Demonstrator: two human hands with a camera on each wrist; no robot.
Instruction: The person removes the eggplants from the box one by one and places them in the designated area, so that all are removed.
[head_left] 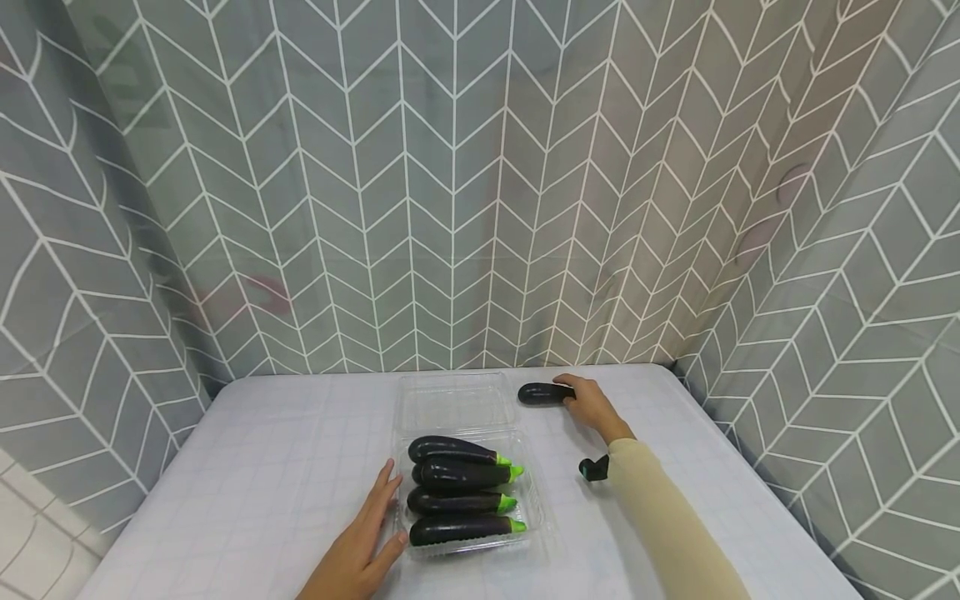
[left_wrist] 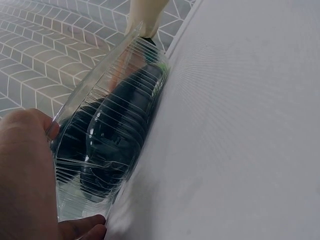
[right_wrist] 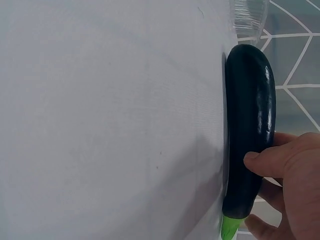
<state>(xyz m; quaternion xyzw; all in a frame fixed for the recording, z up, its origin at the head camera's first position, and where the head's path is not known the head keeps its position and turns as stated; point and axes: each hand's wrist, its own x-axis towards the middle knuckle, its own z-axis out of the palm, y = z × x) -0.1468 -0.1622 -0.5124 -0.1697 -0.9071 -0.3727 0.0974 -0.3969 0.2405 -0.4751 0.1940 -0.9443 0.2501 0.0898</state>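
Much of the head view is grey herringbone curtain [head_left: 450, 208], hung beyond the left hand [head_left: 358, 546] and the right hand [head_left: 596, 410], presumably to screen the work area. The counter [head_left: 285, 467] extends beneath both sets of fingers under a white cloth. A pale sleeve [head_left: 671, 512] runs back from the right fingers toward the person.

Clear plastic clamshell container [head_left: 536, 483]: immediately right of the left fingers, its lid [head_left: 453, 404] laid back beyond them, which leaves the base accessible from above. The left fingers are extended and touch its side, thumb at the near corner; judged to be steadying, not lifting.

Four eggplants [head_left: 465, 476] lie in the base, side by side, green stems pointing away from the left fingers; the shared direction probably saves room.

Fifth eggplant [right_wrist: 250, 115]: gripped by the right fingers toward its stem end, blunt end projecting left of them. Whether it is clear of the cloth cannot be told.

Black wrist device [head_left: 594, 468]: nearer the person than the right fingers, apparently placed to leave them unobstructed.
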